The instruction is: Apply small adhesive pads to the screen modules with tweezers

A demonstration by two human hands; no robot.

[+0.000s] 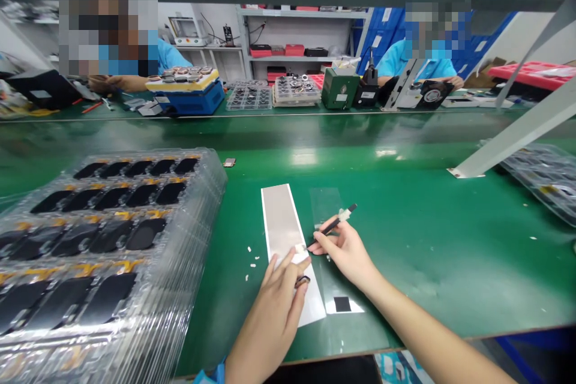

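Note:
My left hand (281, 294) rests on a long strip of grey-and-white backing sheet (281, 216), fingertips pressing on it. A small dark-edged part (302, 281) is pinched between its thumb and fingers; its kind is unclear. In my right hand (346, 249) is a slim black pen-like tool (332, 227) with whitish tape wrapped near its upper end. The tool's thin tip touches or nearly touches a small white piece (300, 248) at the left fingertips. Under and beside my right hand lies a clear film strip (324, 201), with a black square (342, 304) at its near end.
Stacked clear trays (198, 240) of black screens with orange flex cables fill the left. Small white scraps (252, 265) dot the green table (427, 240). A slanted metal post (517, 132) and more trays (544, 180) stand right. Two people in blue sit across.

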